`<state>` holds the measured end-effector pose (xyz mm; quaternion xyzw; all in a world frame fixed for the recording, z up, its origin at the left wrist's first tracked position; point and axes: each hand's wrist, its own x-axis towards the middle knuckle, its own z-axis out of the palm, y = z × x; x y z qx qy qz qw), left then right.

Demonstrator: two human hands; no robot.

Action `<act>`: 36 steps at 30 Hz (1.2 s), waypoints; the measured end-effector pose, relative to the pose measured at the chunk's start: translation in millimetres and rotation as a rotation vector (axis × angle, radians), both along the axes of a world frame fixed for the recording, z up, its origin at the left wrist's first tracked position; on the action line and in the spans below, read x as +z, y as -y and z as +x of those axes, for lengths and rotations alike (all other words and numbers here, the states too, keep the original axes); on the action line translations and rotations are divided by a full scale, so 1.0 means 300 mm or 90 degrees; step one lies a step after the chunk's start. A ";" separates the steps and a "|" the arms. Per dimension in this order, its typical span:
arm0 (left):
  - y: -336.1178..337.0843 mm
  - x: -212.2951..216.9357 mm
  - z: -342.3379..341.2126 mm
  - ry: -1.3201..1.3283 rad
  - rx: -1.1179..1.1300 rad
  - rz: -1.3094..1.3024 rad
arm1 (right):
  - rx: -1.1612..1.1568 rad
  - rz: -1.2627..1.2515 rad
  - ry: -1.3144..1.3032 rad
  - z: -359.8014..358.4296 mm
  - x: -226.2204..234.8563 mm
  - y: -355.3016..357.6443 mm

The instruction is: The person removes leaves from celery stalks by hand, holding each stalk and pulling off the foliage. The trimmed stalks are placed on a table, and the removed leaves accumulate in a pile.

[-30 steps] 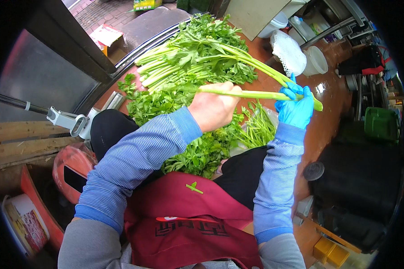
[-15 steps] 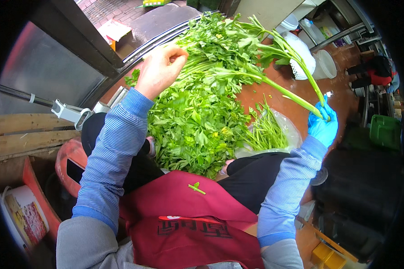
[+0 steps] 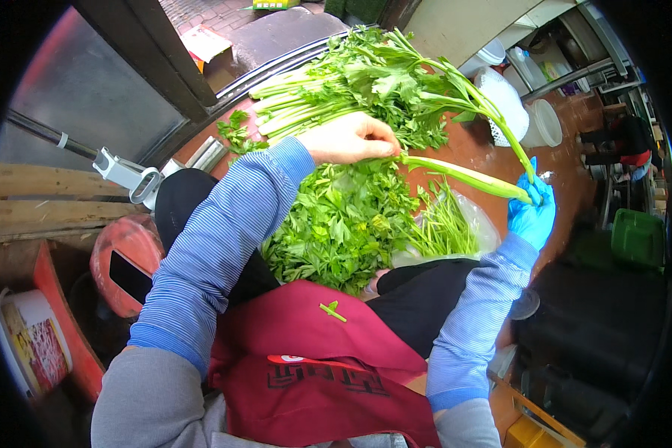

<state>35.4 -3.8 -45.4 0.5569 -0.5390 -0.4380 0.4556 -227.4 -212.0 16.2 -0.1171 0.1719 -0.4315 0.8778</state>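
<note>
Celery stalks (image 3: 467, 177) are gripped at their base by my right hand (image 3: 532, 207), which wears a blue glove. One stalk reaches left toward my bare left hand (image 3: 356, 139); another leafy stalk rises to the upper left. My left hand pinches the near stalk's upper end, its fingers closed there. Below that hand lies a heap of loose celery leaves (image 3: 343, 224) on the floor between my legs. Beyond it sits a pile of whole celery (image 3: 299, 104), stalk ends to the left. Thin trimmed stalks (image 3: 448, 228) rest on a clear plastic bag (image 3: 487, 224) to the right.
A bit of stalk (image 3: 333, 311) lies on my red apron (image 3: 299, 328). At left stand a red stool (image 3: 145, 239) with a phone (image 3: 131, 276) and a white bucket (image 3: 33, 343). White tubs (image 3: 543, 123) and a bending person (image 3: 627, 142) are at far right.
My left hand has moved right and down from above the pile onto the nearer stalk's end. That stalk now shows fewer leaves. My right hand keeps its hold, nearly in place.
</note>
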 end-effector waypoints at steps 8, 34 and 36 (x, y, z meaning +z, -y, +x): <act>-0.037 -0.019 -0.028 -0.227 -0.169 0.115 | -0.028 0.039 0.000 -0.035 0.016 0.015; -0.098 0.076 -0.101 0.094 0.014 -0.064 | -0.012 -0.028 -0.005 -0.107 -0.031 0.099; -0.122 0.131 -0.086 0.247 -0.099 0.041 | 0.023 -0.017 0.046 -0.104 -0.048 0.078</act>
